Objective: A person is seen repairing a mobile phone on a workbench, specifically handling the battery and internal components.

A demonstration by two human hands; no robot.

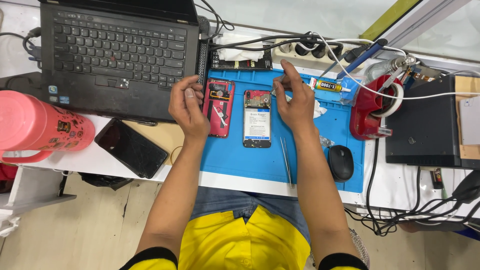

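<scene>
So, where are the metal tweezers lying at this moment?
In the head view, the tweezers lie on the blue mat, just beside the right forearm, between the opened phone and the black mouse.

I saw bare forearms, and both the left hand (187, 107) and right hand (295, 102) were ungloved. I noted a yellow shirt (240, 240) with black-trimmed short sleeves (150, 257), worn over blue jeans (240, 202).
</scene>
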